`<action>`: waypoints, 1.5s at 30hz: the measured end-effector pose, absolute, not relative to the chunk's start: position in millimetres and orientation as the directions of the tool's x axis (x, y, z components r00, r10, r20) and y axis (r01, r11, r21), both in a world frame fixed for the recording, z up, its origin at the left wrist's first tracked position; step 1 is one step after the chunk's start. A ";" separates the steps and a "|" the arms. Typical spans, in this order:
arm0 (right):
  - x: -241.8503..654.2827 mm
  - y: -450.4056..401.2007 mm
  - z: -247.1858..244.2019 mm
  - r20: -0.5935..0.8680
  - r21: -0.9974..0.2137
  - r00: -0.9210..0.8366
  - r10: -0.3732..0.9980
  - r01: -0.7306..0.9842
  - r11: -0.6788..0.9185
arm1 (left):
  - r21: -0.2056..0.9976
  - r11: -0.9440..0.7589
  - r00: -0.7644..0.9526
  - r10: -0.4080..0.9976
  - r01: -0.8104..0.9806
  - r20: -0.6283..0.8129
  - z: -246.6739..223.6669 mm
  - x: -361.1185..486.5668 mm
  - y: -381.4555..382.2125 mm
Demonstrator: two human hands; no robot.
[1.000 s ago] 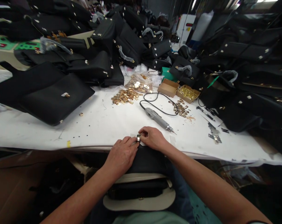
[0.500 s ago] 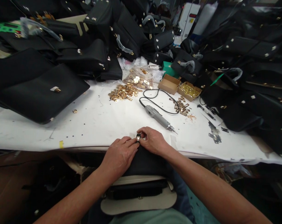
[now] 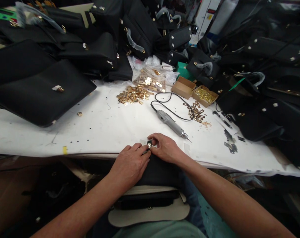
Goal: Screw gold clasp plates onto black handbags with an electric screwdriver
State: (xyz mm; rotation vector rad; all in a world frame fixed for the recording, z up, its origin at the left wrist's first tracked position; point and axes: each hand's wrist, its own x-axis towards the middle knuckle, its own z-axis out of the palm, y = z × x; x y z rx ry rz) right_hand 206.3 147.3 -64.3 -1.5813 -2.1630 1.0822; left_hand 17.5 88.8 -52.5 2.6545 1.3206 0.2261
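Observation:
A black bag (image 3: 158, 172) with a cream lower part lies across the lap, its far end at the table edge. At that end sits a small metal clasp (image 3: 149, 144) on a black tab. My left hand (image 3: 133, 160) rests on the bag just left of the clasp, fingers together and fingertips at the metal. From the right, my right hand (image 3: 163, 147) pinches the tab and clasp between thumb and forefinger. A grey electric screwdriver (image 3: 172, 124) lies on the table beyond my right hand.
The white table (image 3: 110, 129) bears gold metal parts (image 3: 132, 95), an open cardboard box (image 3: 183, 87), a box of small gold pieces (image 3: 205, 96) and scattered plates (image 3: 196, 112). Black bags (image 3: 43, 92) are piled left, behind and right. A cable loops behind the screwdriver.
The view has shifted slightly, so the table items appear a little further right and higher. Both hands stay at the clasp with nearly the same hold.

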 end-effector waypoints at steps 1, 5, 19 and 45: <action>205.5 147.6 -64.3 -0.223 -0.680 -0.372 0.901 0.722 0.130 | 0.213 -0.594 0.597 0.800 0.776 0.060 -52.4 17.7 88.4; 203.8 148.2 -63.4 -0.248 -0.658 -0.361 0.899 0.744 0.117 | 0.202 -0.589 0.591 0.805 0.782 0.058 -51.8 18.2 86.8; 204.1 151.1 -59.8 -0.270 -0.648 -0.354 0.895 0.755 0.103 | 0.203 -0.592 0.592 0.803 0.780 0.065 -51.2 19.3 83.7; 201.5 151.6 -58.9 -0.273 -0.616 -0.344 0.898 0.780 0.111 | 0.249 -0.576 0.577 0.813 0.778 0.077 -55.6 14.5 80.1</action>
